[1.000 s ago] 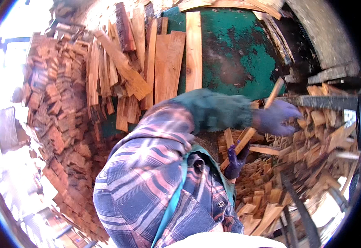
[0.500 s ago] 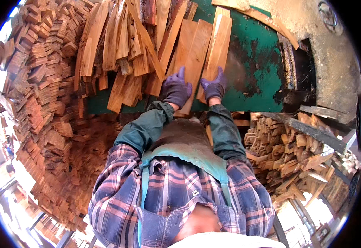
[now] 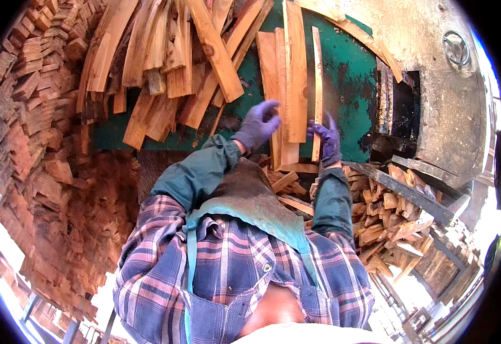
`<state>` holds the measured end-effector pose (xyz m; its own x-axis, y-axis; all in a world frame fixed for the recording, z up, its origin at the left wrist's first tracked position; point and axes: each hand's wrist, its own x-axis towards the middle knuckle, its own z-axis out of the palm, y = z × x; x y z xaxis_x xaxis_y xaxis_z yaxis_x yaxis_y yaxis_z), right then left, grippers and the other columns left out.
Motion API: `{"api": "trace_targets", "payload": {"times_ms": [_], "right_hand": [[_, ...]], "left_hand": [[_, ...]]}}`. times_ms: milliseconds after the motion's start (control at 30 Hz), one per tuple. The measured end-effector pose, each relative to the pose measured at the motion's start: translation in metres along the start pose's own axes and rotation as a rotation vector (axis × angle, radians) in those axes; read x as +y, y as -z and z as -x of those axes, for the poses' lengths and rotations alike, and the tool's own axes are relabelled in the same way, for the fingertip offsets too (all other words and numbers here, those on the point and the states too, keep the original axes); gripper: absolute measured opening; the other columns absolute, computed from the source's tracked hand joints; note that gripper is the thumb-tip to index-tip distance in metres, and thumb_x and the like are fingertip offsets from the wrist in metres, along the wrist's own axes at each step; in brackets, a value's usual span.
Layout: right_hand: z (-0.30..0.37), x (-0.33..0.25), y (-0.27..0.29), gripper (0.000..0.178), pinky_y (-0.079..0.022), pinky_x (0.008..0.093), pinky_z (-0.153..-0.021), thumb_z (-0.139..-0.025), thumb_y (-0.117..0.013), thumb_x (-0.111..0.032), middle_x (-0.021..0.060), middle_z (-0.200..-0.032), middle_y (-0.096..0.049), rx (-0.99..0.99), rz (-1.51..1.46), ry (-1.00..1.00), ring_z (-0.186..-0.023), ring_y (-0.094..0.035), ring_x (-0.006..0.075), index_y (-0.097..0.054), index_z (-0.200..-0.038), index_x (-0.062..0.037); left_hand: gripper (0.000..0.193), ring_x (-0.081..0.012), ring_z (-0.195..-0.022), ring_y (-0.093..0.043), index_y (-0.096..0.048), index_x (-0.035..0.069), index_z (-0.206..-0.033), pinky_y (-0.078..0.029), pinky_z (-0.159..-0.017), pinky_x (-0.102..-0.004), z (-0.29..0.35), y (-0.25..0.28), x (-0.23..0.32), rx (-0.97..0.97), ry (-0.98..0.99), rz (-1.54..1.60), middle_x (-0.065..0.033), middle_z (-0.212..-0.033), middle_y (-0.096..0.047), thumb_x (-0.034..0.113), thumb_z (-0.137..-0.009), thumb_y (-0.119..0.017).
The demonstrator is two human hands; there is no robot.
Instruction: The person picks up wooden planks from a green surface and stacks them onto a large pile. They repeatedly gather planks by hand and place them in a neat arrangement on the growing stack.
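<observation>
My right hand [image 3: 329, 142], in a purple glove, grips the near end of a long board [image 3: 317, 86] that is turned so only its narrow edge shows. To its left, several long flat boards [image 3: 296, 74] lie side by side on the green metal table [image 3: 348, 74], their near ends sticking out past its front edge. My left hand [image 3: 256, 126], gloved too, is just left of these boards. Its thumb and fingers are apart and hold nothing; whether the fingertips touch the nearest board I cannot tell.
A loose heap of boards [image 3: 164, 51] covers the table's left part, one lying slantwise on top [image 3: 216, 51]. Stacked wood pieces [image 3: 27, 143] rise like a wall at the left. More offcuts [image 3: 376, 212] lie below the table at the right, beside a dark metal bar [image 3: 413, 189].
The right-hand board has turned onto its edge and moved right in my right hand. My left hand has opened away from its boards, which now sit closer together. The slanted board has shifted.
</observation>
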<state>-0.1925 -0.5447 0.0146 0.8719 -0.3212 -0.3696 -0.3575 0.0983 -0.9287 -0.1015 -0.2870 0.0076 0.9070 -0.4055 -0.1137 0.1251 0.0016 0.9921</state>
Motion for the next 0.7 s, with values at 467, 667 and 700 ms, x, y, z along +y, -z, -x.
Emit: {"api": "trace_targets", "payload": {"times_ms": [467, 667, 700], "right_hand": [[-0.040, 0.022, -0.053, 0.078, -0.043, 0.0383, -0.105, -0.089, -0.067, -0.055, 0.0159, -0.132, -0.058, 0.010, 0.208, 0.137, -0.120, -0.056, 0.0277, -0.046, -0.142, -0.0019], [0.012, 0.008, -0.014, 0.069, -0.053, 0.0392, -0.097, -0.091, -0.067, -0.047, 0.0119, -0.128, -0.060, -0.112, -0.551, -0.376, -0.111, -0.062, 0.0254, -0.046, -0.141, -0.0048], [0.019, 0.007, -0.019, 0.069, -0.054, 0.0403, -0.095, -0.092, -0.066, -0.047, 0.0123, -0.126, -0.061, -0.082, -0.530, -0.323, -0.111, -0.062, 0.0259, -0.044, -0.142, -0.0045]], "left_hand": [[0.066, -0.0242, -0.113, -0.059, -0.049, 0.000, -0.140, -0.048, -0.098, -0.0359, -0.025, -0.078, -0.017, 0.026, 0.157, 0.251, -0.0172, -0.129, -0.059, 0.030, -0.087, -0.074], [0.081, -0.0405, -0.120, -0.048, -0.048, 0.015, -0.146, -0.043, -0.104, -0.0444, -0.018, -0.084, 0.007, -0.019, -0.026, -0.640, -0.0257, -0.128, -0.047, 0.037, -0.075, -0.081], [0.081, -0.0407, -0.121, -0.047, -0.048, 0.016, -0.146, -0.043, -0.104, -0.0445, -0.022, -0.082, 0.005, -0.046, -0.014, -0.643, -0.0259, -0.130, -0.045, 0.036, -0.075, -0.081]]}}
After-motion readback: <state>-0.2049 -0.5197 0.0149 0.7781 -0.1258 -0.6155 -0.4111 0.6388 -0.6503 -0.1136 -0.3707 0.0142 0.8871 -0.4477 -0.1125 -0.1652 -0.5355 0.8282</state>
